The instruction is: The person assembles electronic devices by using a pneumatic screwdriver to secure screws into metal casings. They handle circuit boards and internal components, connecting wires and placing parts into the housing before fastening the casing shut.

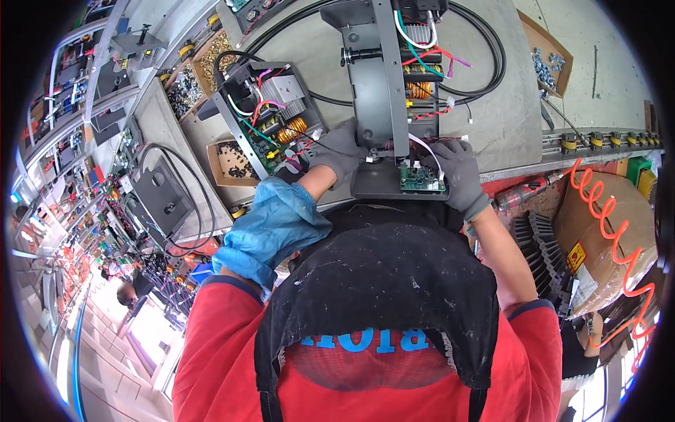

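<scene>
A black metal housing [376, 105] stands in front of me on the bench, with coils, wires and a heat sink on its right side. At its near end, a green circuit board [422, 178] sits on a flat black panel. My left hand [339, 153], in a grey glove, is closed at the housing's left side, beside a thin dark wire with a small white connector [370, 160]. What its fingers grip is hidden. My right hand [458, 172], also gloved, is closed around the housing's right near edge, next to the circuit board and a white-purple wire.
A second open unit [271, 116] with coils and wires stands at the left. Boxes of screws [228, 165] lie beyond it, and another parts box [545, 60] is at the far right. Black cable [496, 42] loops behind the housing. An orange coiled hose [605, 218] hangs right, near a power screwdriver [524, 191].
</scene>
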